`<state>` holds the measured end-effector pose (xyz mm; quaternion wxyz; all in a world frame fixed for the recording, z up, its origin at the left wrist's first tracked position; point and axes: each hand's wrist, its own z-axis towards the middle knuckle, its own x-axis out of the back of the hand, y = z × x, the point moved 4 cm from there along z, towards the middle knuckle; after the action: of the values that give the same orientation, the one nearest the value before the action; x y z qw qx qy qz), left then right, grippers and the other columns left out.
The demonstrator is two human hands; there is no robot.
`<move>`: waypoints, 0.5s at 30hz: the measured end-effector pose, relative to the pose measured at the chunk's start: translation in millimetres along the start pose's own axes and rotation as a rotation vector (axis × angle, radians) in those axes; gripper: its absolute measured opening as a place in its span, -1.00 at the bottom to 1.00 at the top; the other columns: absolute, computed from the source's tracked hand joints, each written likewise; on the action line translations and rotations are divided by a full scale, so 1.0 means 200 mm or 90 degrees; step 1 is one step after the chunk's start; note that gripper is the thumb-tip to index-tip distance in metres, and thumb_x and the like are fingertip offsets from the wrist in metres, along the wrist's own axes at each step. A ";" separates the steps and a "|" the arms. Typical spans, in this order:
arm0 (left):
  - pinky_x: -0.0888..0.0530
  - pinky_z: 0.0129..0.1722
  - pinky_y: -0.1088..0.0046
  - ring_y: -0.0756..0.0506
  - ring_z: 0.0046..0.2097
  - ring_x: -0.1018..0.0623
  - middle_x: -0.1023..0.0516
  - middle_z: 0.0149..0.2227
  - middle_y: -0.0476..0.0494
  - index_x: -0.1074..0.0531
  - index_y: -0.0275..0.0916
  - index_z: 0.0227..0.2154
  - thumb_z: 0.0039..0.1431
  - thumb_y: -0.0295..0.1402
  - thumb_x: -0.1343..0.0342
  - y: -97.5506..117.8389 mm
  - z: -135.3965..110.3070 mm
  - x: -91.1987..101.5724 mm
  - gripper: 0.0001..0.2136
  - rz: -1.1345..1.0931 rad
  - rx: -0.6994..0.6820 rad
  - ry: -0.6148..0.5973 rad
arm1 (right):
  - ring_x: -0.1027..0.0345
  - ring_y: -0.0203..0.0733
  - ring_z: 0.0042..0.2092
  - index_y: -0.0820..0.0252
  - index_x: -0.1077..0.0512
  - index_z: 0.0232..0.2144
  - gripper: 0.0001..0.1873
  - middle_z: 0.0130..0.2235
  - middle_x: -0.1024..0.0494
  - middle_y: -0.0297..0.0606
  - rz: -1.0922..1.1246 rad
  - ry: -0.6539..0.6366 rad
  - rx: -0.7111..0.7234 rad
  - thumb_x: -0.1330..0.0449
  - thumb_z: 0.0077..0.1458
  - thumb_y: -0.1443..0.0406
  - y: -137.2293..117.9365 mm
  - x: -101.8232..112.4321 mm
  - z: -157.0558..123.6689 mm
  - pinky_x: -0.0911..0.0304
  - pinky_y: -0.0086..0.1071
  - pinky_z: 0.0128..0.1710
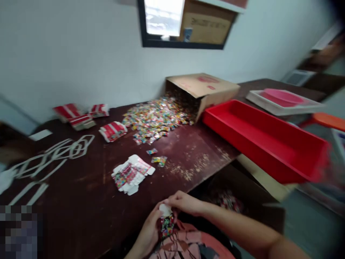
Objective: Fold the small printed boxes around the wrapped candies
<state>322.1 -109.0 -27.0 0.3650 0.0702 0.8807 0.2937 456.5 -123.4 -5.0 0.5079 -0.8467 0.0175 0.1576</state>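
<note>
Pale wall (pixel 81 54) stands behind a dark-brown worktop (pixel 81 201). Clock positions are read from the hands, with 12 o'clock straight ahead.

At 10 o'clock, off-white straps (pixel 78 148) lie in loose loops. Between 10 and 11 o'clock, near the wall, sits a group of red-and-white packs (pixel 82 121); a separate striped pack (pixel 113 131) lies at 11 o'clock. Nearer the hands, between 10 and 11 o'clock, printed card pieces (pixel 130 174) with white flaps overlap in a loose stack. At 12 o'clock, a heap of small wrapped pieces (pixel 155 117) extends from the mouth of a brown cardboard box (pixel 202 86), which lies toward 1 o'clock.

Left hand (pixel 152 225) grips a small printed carton (pixel 167 226) along its side, thumb at the front. This carton is held over the lap, just off the worktop edge, white flap uppermost. Right hand (pixel 184 203) pinches the carton at its flap, fingertips together.

At 3 o'clock, below the worktop, stands an open box (pixel 271 216) with blurred contents. At 2 o'clock, a red tray (pixel 258 129) overhangs the worktop edge.
</note>
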 end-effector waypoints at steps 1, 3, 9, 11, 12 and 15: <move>-0.40 -0.11 0.31 -0.15 -0.21 -0.54 -0.57 -0.22 -0.14 -0.39 -0.20 0.00 -0.04 -0.24 -0.17 0.01 0.00 0.01 -0.53 0.000 0.018 0.009 | -0.29 -0.40 -0.55 0.34 -0.53 -0.51 -0.46 -0.49 -0.50 -0.31 0.017 -0.016 -0.004 -0.28 -0.11 -0.10 0.00 0.01 0.01 -0.24 -0.50 -0.51; -0.38 0.01 0.25 -0.21 -0.06 -0.53 -0.57 -0.11 -0.18 -0.37 -0.17 0.05 -0.03 -0.22 -0.20 0.01 0.01 0.04 -0.48 -0.012 0.051 0.026 | -0.32 -0.39 -0.49 0.31 -0.58 -0.41 -0.50 -0.36 -0.56 -0.29 0.021 -0.049 0.011 -0.38 -0.24 -0.03 0.01 0.04 0.03 -0.27 -0.50 -0.47; -0.27 0.19 0.17 -0.29 0.18 -0.37 -0.55 -0.02 -0.18 -0.43 -0.14 0.02 -0.20 -0.21 -0.35 -0.05 0.03 0.19 -0.39 -0.046 0.037 0.094 | -0.36 -0.35 -0.36 0.22 -0.58 -0.15 -0.63 -0.31 -0.56 -0.29 -0.232 -0.004 0.183 -0.26 0.05 0.13 -0.02 0.07 0.04 -0.28 -0.53 -0.32; -0.27 0.19 0.16 -0.31 0.17 -0.37 -0.57 -0.05 -0.19 -0.46 -0.16 -0.02 -0.26 -0.21 -0.40 -0.07 0.04 0.22 -0.38 -0.012 0.010 0.116 | -0.37 -0.33 -0.30 0.19 -0.56 -0.10 -0.69 -0.31 -0.54 -0.28 -0.370 0.039 0.268 -0.20 0.13 0.22 -0.06 0.05 0.01 -0.26 -0.52 -0.23; -0.27 0.18 0.15 -0.31 0.16 -0.39 -0.57 -0.06 -0.21 -0.48 -0.18 -0.03 -0.25 -0.20 -0.39 -0.07 0.04 0.21 -0.40 0.010 0.003 0.096 | -0.37 -0.32 -0.27 0.17 -0.55 -0.08 -0.69 -0.30 -0.53 -0.27 -0.424 0.048 0.303 -0.18 0.15 0.25 -0.08 0.04 -0.02 -0.26 -0.51 -0.21; -0.28 0.16 0.13 -0.29 0.11 -0.43 -0.54 -0.02 -0.24 -0.48 -0.22 -0.03 -0.06 -0.16 -0.30 -0.04 0.01 0.15 -0.51 0.098 -0.012 -0.028 | -0.37 -0.28 -0.20 0.18 -0.52 -0.05 -0.68 -0.21 -0.52 -0.21 -0.512 -0.002 0.360 -0.11 0.20 0.26 -0.10 -0.02 -0.09 -0.27 -0.47 -0.13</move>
<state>302.8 -105.4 -50.4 0.3615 0.1407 0.8615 0.3275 461.1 -129.3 21.0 0.7383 -0.6153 -0.2695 -0.0609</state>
